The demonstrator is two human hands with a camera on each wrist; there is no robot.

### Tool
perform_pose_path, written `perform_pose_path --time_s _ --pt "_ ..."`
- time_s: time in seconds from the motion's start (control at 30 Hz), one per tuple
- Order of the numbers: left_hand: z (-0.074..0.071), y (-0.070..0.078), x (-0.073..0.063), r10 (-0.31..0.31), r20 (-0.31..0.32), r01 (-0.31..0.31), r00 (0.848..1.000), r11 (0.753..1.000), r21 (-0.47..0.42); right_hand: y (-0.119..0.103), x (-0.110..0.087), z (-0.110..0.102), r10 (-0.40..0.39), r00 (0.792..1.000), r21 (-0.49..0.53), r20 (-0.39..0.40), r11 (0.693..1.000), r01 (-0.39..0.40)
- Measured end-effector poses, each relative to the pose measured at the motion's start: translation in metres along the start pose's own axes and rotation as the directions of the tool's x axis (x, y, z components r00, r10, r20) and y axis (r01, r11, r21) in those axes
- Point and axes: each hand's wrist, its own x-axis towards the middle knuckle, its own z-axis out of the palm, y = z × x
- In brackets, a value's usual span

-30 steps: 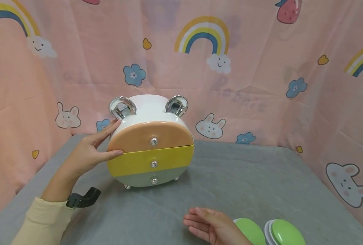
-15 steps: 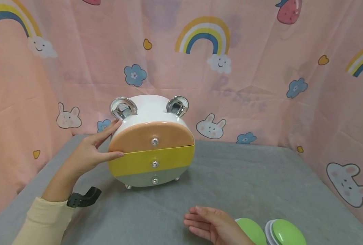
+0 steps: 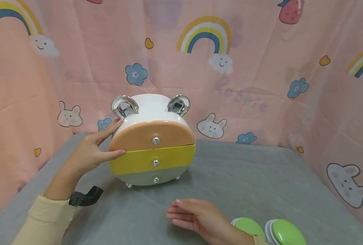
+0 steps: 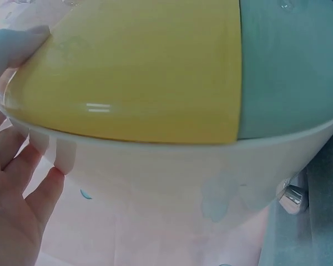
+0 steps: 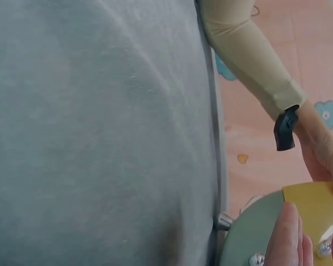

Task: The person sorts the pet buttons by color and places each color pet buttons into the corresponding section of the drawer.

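Observation:
A small drawer cabinet with two silver round ears stands on the grey-covered table. Its front has an orange drawer, a yellow drawer and a grey-green drawer, all pushed in, each with a silver knob. My left hand holds the cabinet's left side, thumb at the front edge. In the left wrist view its fingertips meet the white side. My right hand hovers in front of the cabinet, fingers extended together, holding nothing.
Two round green objects with white rims, the nearer one partly behind my right wrist and the other beside it, lie at the front right. A pink printed cloth hangs behind the grey table.
My right hand has moved left, with more of the wrist now showing. The left hand keeps its hold on the cabinet, and the drawers stay shut. The head view has shifted slightly.

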Motion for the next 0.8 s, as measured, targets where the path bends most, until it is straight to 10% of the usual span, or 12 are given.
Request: perform_pose_path --time_s 0.3,0.8 --pt "0.000 0.001 0.000 0.008 -0.011 -0.008 1.000 1.000 0.030 -0.011 0.030 0.017 -0.113 0.993 0.018 0.012 0.993 0.113" --pt "-0.002 0.002 0.000 -0.009 0.017 0.009 1.000 1.000 0.019 -0.013 0.065 0.024 -0.066 0.996 0.004 -0.053 0.998 0.066"
